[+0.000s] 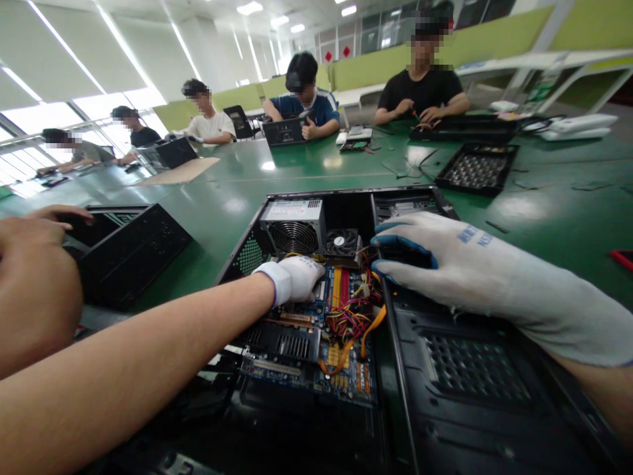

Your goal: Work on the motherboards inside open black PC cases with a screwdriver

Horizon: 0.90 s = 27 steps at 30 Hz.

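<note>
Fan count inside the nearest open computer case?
2: the round fan on the silver power supply, far left of the case, and the black fan just right of it. Others may be hidden.

Computer-repair workshop: long green worktable (pixel 225 221), opened computer case (pixel 247 255), co-workers (pixel 420 95).

a person in black (pixel 420 92) is across the green table (pixel 227 181) — lime partitions (pixel 368 74) stand behind.
</note>
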Tool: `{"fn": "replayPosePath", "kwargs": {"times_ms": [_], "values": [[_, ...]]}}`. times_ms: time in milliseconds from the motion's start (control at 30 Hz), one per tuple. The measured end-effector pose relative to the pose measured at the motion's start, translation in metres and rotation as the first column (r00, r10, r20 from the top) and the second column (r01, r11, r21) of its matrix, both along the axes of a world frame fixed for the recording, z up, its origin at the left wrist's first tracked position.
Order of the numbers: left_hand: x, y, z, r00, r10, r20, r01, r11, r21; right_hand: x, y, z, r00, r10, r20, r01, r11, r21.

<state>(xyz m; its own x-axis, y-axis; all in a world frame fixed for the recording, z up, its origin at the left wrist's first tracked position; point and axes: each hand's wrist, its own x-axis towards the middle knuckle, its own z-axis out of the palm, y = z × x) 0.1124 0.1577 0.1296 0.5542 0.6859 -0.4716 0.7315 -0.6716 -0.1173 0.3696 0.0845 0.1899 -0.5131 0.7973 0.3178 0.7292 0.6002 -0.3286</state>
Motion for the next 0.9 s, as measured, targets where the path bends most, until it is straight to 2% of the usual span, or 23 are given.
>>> {"fn": "replayPosePath", "kwargs": {"times_ms": [900], "values": [[0.003, -0.0034, 0.0043, 0.999, 0.016, -0.028, -0.016, 1.0, 0.001, -0.0004, 0.0004, 0.0, 1.0, 0.008, 0.008, -0.008, 1.0, -0.006]]}}
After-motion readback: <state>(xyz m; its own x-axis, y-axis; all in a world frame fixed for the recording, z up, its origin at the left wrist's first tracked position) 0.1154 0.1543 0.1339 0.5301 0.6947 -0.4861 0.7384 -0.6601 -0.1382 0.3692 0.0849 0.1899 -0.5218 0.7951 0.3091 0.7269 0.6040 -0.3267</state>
